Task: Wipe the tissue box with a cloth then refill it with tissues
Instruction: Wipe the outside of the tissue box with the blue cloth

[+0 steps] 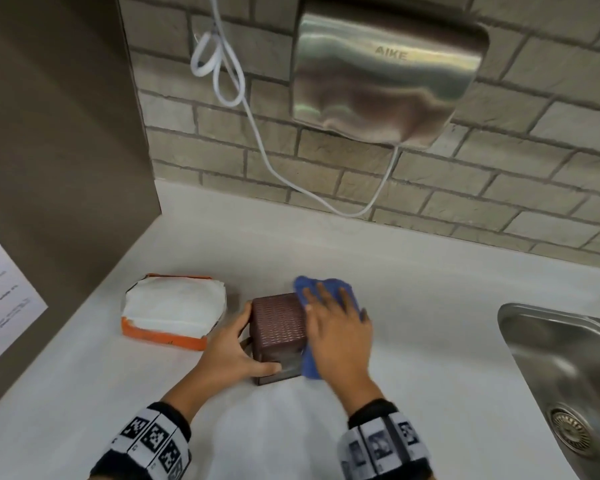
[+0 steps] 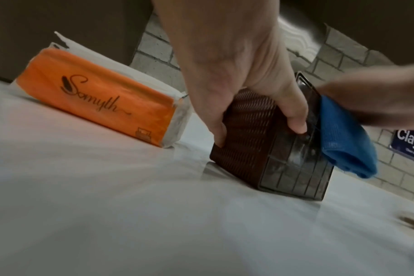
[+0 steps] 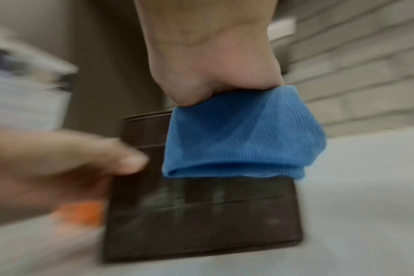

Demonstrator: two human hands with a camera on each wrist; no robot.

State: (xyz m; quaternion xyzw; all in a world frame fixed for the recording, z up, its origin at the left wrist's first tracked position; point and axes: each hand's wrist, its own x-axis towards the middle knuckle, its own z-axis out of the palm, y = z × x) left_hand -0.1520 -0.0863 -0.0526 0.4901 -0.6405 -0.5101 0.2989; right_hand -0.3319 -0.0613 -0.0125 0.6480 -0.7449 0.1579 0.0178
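A brown woven tissue box [image 1: 278, 323] stands on end on the white counter [image 1: 430, 358]. My left hand [image 1: 253, 341] grips it, thumb on its near face and fingers round the left side. My right hand [image 1: 336, 323] lies flat with straight fingers, pressing a blue cloth [image 1: 305, 285] against the box's right side. In the left wrist view the box [image 2: 248, 140] has the cloth [image 2: 343, 138] draped over its upper right edge. The right wrist view is blurred and shows the cloth [image 3: 243, 138] on the box [image 3: 201, 214]. An opened orange tissue pack [image 1: 174, 306] lies to the left.
A steel sink [image 1: 568, 358] is set in the counter at the right. A metal hand dryer [image 1: 385, 74] with a hanging white cable [image 1: 243, 109] is on the brick wall behind. A brown side panel [image 1: 49, 133] with a paper notice [image 1: 0, 292] bounds the left.
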